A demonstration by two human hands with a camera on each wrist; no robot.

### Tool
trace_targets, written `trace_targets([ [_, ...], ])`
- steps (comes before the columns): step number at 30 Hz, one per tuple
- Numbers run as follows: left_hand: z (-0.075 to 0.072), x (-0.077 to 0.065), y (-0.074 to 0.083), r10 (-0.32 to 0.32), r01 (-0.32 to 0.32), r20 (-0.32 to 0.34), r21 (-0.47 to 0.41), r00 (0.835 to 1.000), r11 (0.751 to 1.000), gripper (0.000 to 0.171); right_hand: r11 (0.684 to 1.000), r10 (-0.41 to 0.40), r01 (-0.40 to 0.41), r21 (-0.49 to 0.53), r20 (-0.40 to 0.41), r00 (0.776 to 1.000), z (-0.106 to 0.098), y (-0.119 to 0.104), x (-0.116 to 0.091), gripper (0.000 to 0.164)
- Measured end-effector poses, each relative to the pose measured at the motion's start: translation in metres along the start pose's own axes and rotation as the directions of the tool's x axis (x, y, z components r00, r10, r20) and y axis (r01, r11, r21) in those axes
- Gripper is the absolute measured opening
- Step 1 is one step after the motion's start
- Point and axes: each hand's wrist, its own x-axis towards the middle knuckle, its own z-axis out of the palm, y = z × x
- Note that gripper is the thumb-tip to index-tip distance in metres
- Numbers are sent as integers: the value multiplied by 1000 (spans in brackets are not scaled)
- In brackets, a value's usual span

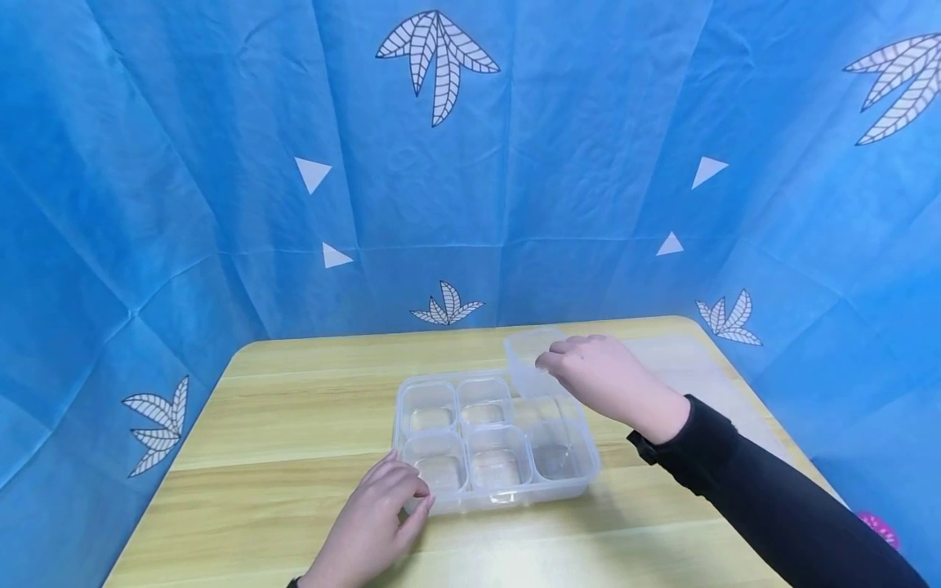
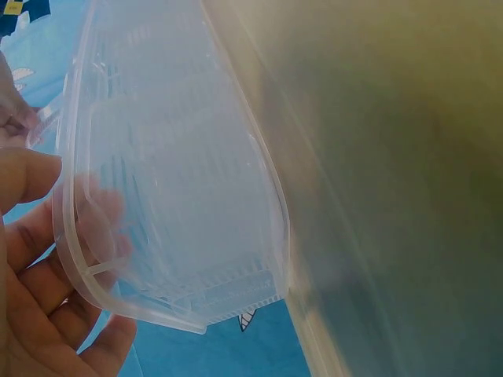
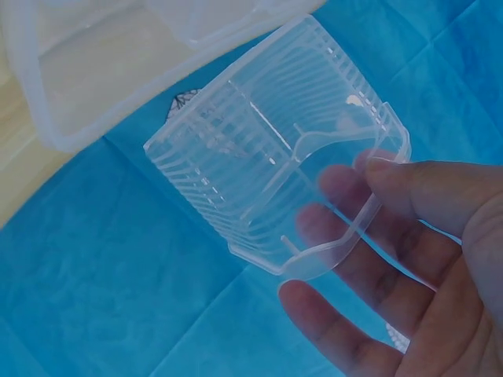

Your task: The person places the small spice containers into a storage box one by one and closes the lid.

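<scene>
A large clear plastic storage box (image 1: 515,496) lies on the table, with several small clear bins (image 1: 439,469) in its left and middle parts. My left hand (image 1: 378,514) grips its front left corner, and the left wrist view shows fingers through the box wall (image 2: 181,181). Over the back right of the box, my right hand (image 1: 606,384) holds up another small clear bin (image 1: 524,359). In the right wrist view the thumb and fingers pinch this ribbed bin (image 3: 259,149) by its rim. I cannot tell exactly what sits in the box's right end.
A thin, translucent flat piece (image 1: 684,367) lies on the right side of the wood-patterned table (image 1: 279,408). Blue cloth (image 1: 426,196) with leaf prints hangs around the back and sides. Something small and pink (image 1: 878,529) shows at the far right edge.
</scene>
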Motion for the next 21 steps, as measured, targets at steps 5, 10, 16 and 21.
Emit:
trace_targets([
  [5, 0, 0, 1, 2, -2, -3, 1, 1000, 1000, 13, 1000, 13, -13, -2, 17, 1000, 7, -5, -6, 18],
  [10, -1, 0, 2, -2, 2, 3, -2, 1000, 1000, 13, 1000, 24, -24, -9, 18, 1000, 14, -7, -10, 18],
  [16, 0, 0, 0, -5, 5, 3, 2, 1000, 1000, 13, 999, 38, -38, -16, 0, 999, 18, -7, -11, 19],
  [21, 1, -1, 0, -3, 3, -1, 5, 1000, 1000, 14, 999, 40, -40, -15, -2, 999, 23, -9, -13, 21],
])
